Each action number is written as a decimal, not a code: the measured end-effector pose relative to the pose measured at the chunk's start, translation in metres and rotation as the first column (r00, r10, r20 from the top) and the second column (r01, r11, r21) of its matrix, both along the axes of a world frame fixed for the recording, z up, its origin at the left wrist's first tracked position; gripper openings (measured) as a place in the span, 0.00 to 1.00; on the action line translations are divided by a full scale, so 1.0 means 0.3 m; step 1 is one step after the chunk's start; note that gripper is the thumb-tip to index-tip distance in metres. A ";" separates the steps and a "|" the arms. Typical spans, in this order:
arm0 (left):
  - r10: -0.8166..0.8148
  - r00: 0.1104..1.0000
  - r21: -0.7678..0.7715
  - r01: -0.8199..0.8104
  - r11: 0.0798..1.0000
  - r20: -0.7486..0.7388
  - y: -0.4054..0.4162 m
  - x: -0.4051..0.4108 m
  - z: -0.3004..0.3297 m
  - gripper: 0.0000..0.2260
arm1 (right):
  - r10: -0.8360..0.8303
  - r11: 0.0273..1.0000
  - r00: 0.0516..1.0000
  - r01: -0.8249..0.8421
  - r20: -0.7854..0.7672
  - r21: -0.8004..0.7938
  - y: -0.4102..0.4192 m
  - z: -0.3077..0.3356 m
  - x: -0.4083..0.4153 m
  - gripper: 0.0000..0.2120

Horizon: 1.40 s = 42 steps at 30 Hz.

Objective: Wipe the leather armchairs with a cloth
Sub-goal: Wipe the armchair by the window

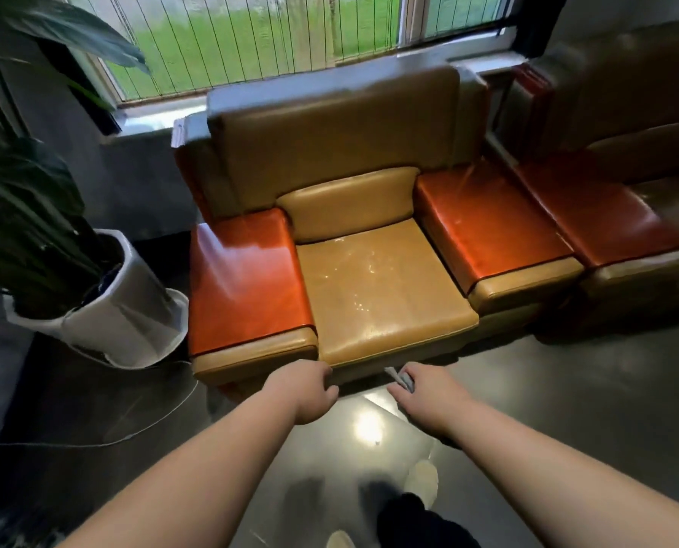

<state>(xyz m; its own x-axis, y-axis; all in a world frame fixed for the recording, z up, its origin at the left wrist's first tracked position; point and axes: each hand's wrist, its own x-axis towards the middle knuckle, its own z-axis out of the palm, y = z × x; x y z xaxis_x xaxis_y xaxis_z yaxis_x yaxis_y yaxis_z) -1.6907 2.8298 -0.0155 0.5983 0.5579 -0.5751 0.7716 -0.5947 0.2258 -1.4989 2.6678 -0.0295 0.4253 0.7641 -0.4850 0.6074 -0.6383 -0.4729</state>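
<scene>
Right hand (428, 389) low centre, clutching the cloth (403, 379); left hand (310, 389) loosely curled, holding nothing. Armchair (369, 278) mid-frame: best wiped from the backrest downward, in overlapping strokes.

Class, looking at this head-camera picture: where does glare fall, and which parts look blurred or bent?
Head view: window glare streaks the armchair seat and a bright spot reflects on the floor; the second armchair at the right edge smears with blur; the window bars bow from wide-angle distortion.
</scene>
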 end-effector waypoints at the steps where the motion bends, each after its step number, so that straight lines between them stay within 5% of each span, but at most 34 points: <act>1: -0.006 1.000 -0.006 0.006 1.000 -0.011 0.034 0.025 -0.021 0.23 | -0.006 1.000 1.000 0.006 -0.008 -0.013 0.041 -0.024 0.029 0.15; 15: 0.016 0.978 0.019 -0.012 1.000 -0.209 0.617 0.348 -0.167 0.19 | 0.151 0.982 0.984 -0.160 -0.092 -0.104 0.682 -0.312 0.489 0.16; 20: 0.029 0.981 -0.035 -0.037 0.999 -0.193 0.760 0.411 -0.278 0.19 | -0.001 0.994 0.991 -0.014 -0.135 -0.108 0.855 -0.444 0.579 0.16; 27: -0.150 0.973 -0.011 0.151 0.988 -0.176 0.955 0.466 -0.566 0.17 | -0.187 0.978 0.966 0.167 -0.176 -0.127 1.036 -0.732 0.500 0.19; 34: -0.332 0.936 0.151 0.348 0.925 -0.119 1.235 0.461 -1.007 0.34 | -0.252 0.965 0.935 0.224 -0.250 -0.136 1.268 -1.082 0.422 0.13; 36: -0.363 0.922 0.174 0.382 0.908 -0.131 1.281 0.465 -1.104 0.34 | -0.239 0.969 0.937 0.212 -0.254 -0.129 1.328 -1.189 0.438 0.22; 39: -0.430 0.903 0.267 0.418 0.868 -0.015 1.291 0.432 -1.186 0.31 | -0.131 0.973 0.985 0.150 0.115 -0.177 1.335 -1.331 0.427 0.39; 42: -0.458 0.883 0.320 0.407 0.856 0.104 1.295 0.403 -1.208 0.26 | 0.067 0.995 0.924 -0.034 0.375 -0.094 1.307 -1.432 0.372 0.37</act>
<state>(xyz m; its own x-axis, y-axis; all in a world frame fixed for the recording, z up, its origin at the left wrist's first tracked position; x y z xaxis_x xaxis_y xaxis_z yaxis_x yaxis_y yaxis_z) -1.5698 3.2184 -0.3778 0.8904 0.3410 -0.3015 0.3859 -0.9168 0.1026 -1.3874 3.0599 -0.4592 0.5513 0.7529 -0.3594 0.7630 -0.6293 -0.1480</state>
